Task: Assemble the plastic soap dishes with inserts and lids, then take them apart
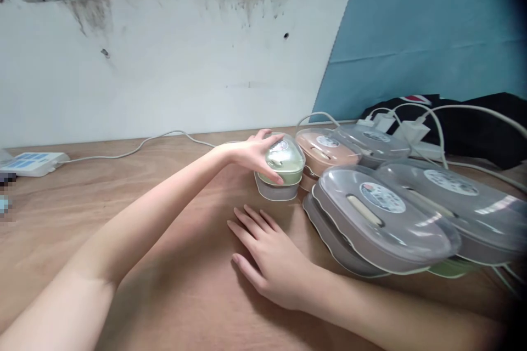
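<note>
My left hand (251,154) reaches across the wooden table (82,214) and wraps its fingers round a green lunch box with a clear lid (284,167), which sits on top of a grey one (276,191). Flat on the table just in front of that stack lies my right hand (267,255), fingers spread and holding nothing. To the right stand a pink box (325,151) and several grey boxes with clear lids (379,214), leaning on one another.
White chargers and cables (411,131) lie behind the boxes at the right, on dark cloth (486,126). A white power strip (28,163) sits at the far left with a cable running along the stained white wall. A blue panel stands behind right.
</note>
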Available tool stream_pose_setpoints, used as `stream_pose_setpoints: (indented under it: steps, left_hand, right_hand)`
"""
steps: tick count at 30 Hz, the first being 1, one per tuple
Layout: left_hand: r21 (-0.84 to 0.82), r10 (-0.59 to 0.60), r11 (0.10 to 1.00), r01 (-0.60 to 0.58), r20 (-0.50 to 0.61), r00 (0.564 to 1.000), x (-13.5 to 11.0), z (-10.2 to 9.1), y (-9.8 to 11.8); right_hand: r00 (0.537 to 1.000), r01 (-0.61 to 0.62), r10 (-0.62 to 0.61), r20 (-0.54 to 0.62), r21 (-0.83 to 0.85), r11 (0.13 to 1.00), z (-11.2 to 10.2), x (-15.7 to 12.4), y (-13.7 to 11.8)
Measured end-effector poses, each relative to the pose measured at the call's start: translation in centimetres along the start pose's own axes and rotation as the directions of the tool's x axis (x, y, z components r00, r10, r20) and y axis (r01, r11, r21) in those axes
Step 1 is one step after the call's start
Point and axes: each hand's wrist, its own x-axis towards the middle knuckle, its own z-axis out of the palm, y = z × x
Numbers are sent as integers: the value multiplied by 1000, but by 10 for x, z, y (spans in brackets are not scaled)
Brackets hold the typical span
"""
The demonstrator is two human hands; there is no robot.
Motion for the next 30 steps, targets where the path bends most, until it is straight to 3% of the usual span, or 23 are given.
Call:
stream_pose_setpoints:
  steps: [4, 8, 11, 14, 18, 22, 26, 30]
  left_hand:
    - [-48, 53, 997, -57, -89, 995, -2, 5, -7]
    - [-121, 17, 992, -30, -104, 994, -4, 12, -8]
    - [-177, 29, 982, -63, -189, 982, -3, 19, -13]
    - [-229, 104, 956, -182, -316, 943, -13, 28, -23]
    - [-282, 118, 916, -287, -492, 863, -49, 45, -45]
    - [-415, -1, 885, -211, -455, 891, -77, 60, -55]
    - [-537, -213, 841, -61, -433, 876, -67, 64, -43]
    - [-485, -247, 874, 17, -414, 876, -60, 61, -26]
  right_hand:
    - [1000, 13, -13, -27, 4, 1000, 1, 0, 0]
    - [999, 14, -14, -46, 5, 1000, 1, 0, -1]
    - [999, 17, -17, -49, 2, 1000, 1, -1, 0]
    - [997, 35, -35, -68, -3, 999, 2, -2, 0]
    - [984, 80, -78, -161, 9, 997, 1, -2, 1]
    - [959, 96, -79, -272, 49, 994, 1, 0, 1]
    - [965, 59, -50, -256, 25, 998, 3, 2, 1]
    - [964, 59, -56, -260, 1, 998, 2, 0, 1]
